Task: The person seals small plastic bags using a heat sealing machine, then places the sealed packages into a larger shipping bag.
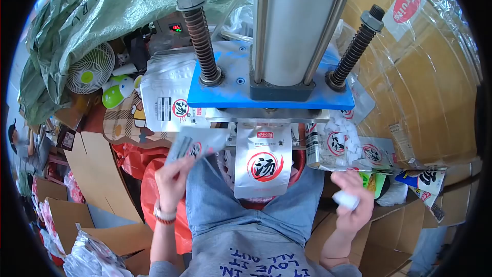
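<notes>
My left hand (173, 180) pinches a silver pouch (197, 146) with printed red and black marks, tilted and partly blurred, left of the press. My right hand (353, 208) is raised on the right, its fingers curled around a small white piece (346, 200) whose exact kind I cannot make out. Between my hands, another silver pouch (263, 166) with a red ring and a black character hangs from under the press plate (271, 97). Neither hand touches it. The pouch's top edge is hidden under the press.
Stacked pouches (166, 97) lie left of the press. White pieces (351, 141) are heaped on printed pouches at the right. Spring-loaded bolts (200, 41) flank the white cylinder (297, 31). A fan (92, 69), cardboard boxes (92, 174) and a large carton (415, 72) surround the workplace.
</notes>
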{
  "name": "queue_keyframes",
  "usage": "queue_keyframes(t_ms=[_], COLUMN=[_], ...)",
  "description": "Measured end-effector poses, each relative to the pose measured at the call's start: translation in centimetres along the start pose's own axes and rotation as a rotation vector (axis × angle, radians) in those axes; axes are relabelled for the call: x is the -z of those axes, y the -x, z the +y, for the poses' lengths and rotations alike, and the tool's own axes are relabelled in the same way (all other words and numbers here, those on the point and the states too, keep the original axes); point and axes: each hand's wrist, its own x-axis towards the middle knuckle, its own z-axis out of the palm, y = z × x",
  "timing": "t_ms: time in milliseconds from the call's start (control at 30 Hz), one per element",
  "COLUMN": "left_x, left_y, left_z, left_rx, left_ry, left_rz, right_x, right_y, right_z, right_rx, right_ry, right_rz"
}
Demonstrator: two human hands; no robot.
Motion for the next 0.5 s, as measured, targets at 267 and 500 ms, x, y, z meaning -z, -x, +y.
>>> queue_keyframes(t_ms=[267,500], left_x=[0.4,-7.4], left_y=[2.2,2.9], left_z=[9.9,5.7], left_rx=[-0.549,0.054], left_ry=[0.059,0.456], left_rz=[-0.139,-0.418], right_x=[-4.9,-5.0], right_y=[0.0,0.3], right_z=[-1.3,2.5], right_rx=[0.388,-0.093], right_ry=[0.105,0.261], right_rz=[-0.214,-0.32])
